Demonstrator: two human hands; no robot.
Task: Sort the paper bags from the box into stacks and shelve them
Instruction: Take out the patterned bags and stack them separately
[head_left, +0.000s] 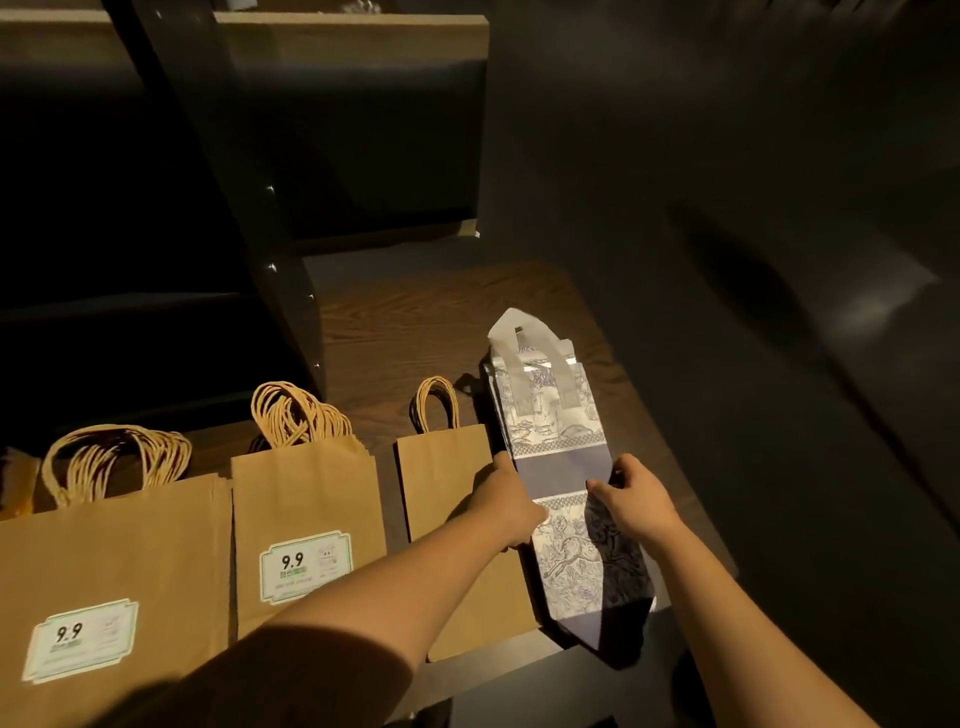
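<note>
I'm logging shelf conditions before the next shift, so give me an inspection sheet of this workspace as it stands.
Surface: dark wood-grain shelf board, dimly lit.
Job's things: three stacks of flat brown paper bags; the large stack and the middle stack carry 9.9 labels, the small plain stack does not. A patterned white-and-blue bag stack lies rightmost.
Clutter: nothing seen.
Hands: left hand lies at the patterned stack's left edge; right hand pinches its right edge.
Cables: nothing seen.
Surroundings: dark shelf upright, upper shelf edge, dark wall at right.
</note>
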